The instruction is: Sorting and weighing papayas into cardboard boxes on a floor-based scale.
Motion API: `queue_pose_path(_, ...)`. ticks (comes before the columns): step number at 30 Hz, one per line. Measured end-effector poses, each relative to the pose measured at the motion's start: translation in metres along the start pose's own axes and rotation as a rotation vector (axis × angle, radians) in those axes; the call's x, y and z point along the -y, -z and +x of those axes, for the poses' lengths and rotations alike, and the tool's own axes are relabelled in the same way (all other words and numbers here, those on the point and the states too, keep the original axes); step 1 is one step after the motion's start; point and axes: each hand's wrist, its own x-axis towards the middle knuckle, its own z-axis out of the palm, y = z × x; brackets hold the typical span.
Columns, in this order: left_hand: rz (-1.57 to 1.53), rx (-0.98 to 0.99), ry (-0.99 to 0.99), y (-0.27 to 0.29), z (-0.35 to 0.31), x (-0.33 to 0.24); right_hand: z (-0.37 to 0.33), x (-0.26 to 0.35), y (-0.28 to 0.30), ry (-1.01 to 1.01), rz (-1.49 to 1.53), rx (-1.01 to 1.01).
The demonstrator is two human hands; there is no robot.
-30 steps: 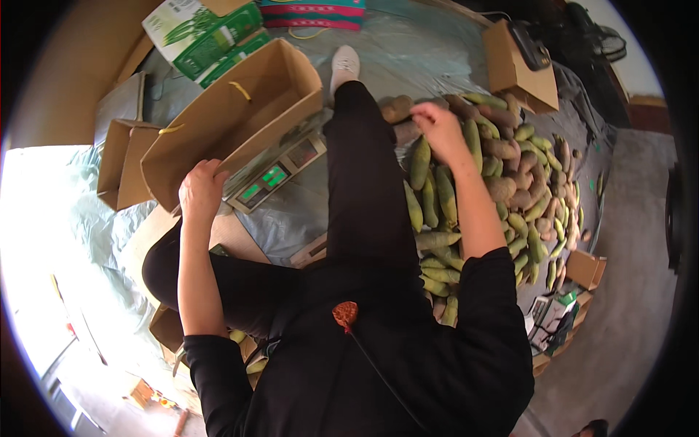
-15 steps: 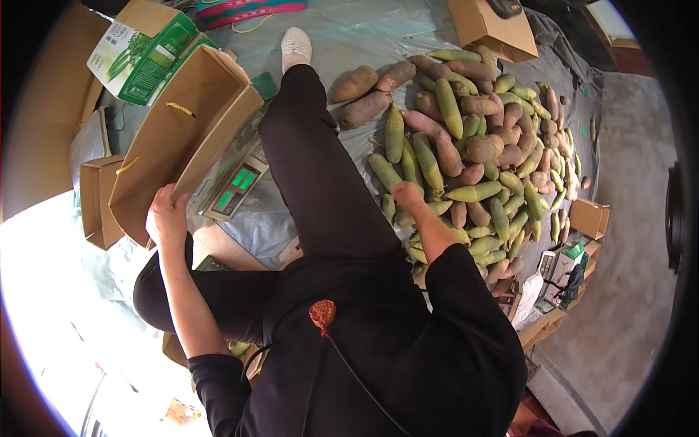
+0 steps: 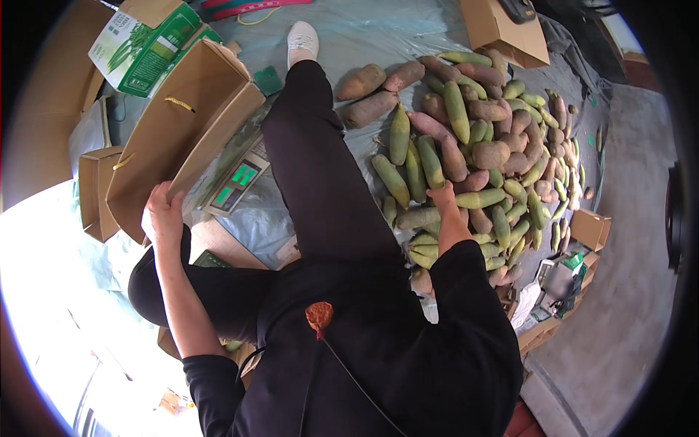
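Note:
My left hand (image 3: pixel 162 215) grips the near rim of an open cardboard box (image 3: pixel 200 87) with yellow rope handles; the box is tilted over a digital scale (image 3: pixel 239 186) with a lit green display. On the right, my right hand (image 3: pixel 441 195) is closed on the near end of a long green radish (image 3: pixel 431 162), which lies in a large pile. Around it are more green radishes (image 3: pixel 456 111) and thick reddish-brown roots (image 3: pixel 490 154). Part of my right hand's grip is hidden by the hand itself.
A green-and-white printed carton (image 3: pixel 142 54) stands at the far left, with a smaller cardboard box (image 3: pixel 98 193) nearer. Another carton (image 3: pixel 502 33) sits beyond the pile. Clear plastic sheeting (image 3: pixel 349 44) covers the floor. Boxes and bags (image 3: pixel 561 284) are at the right.
My right hand has moved right, from one green radish at the pile's left edge to another deeper in. My left hand stays on the box rim. The view has shifted slightly.

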Motion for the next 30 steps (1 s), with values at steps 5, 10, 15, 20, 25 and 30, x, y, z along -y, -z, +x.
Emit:
queue_pose_path(5, -0.028, 0.05, 0.009, 0.0, 0.004, -0.009, 0.031, -0.039, -0.035, 0.04, 0.321, 0.042)
queue_pose_path(10, 0.024, -0.002, 0.015, 0.007, -0.002, 0.003, -0.001, -0.003, -0.05, -0.108, 0.515, 0.067)
queue_pose_path(15, 0.008, 0.035, 0.058, 0.013, 0.001, -0.019, -0.026, 0.019, -0.012, -0.19, 0.553, 0.246)
queue_pose_path(20, 0.004, 0.054, 0.077, 0.014, -0.002, -0.015, -0.046, 0.057, -0.009, -0.336, 0.754, 0.361)
queue_pose_path(25, 0.001, 0.037, 0.033, 0.015, -0.003, -0.015, -0.055, 0.102, 0.011, -0.174, 0.795, 0.559)
queue_pose_path(30, -0.007, 0.014, 0.019, 0.017, -0.006, -0.011, -0.125, 0.234, 0.063, 0.504, 0.623, 0.501)
